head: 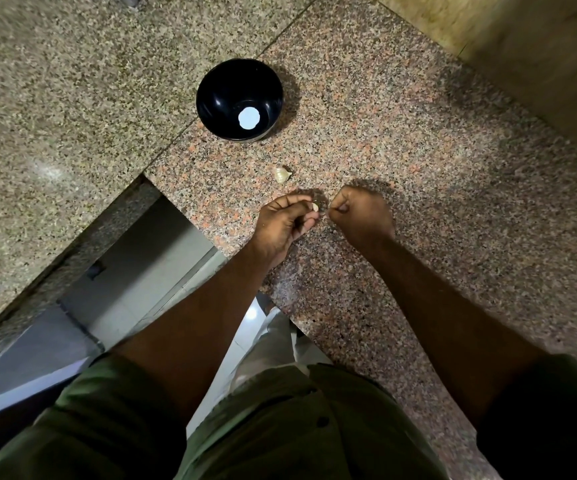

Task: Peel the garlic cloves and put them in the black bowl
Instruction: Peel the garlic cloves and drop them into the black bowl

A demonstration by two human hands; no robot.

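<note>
A black bowl stands on the granite counter, with a round white patch on its floor and no cloves visible inside. A pale garlic piece lies loose on the counter below the bowl. My left hand pinches a small garlic clove at its fingertips. My right hand, curled into a fist, pinches at something thin right beside that clove; I cannot make out whether it is skin. Both hands hover close together just below the loose piece.
The counter has an inner corner edge left of my left hand, dropping to a tiled floor. A second, greyer granite slab extends to the left. A beige wall rises at the top right.
</note>
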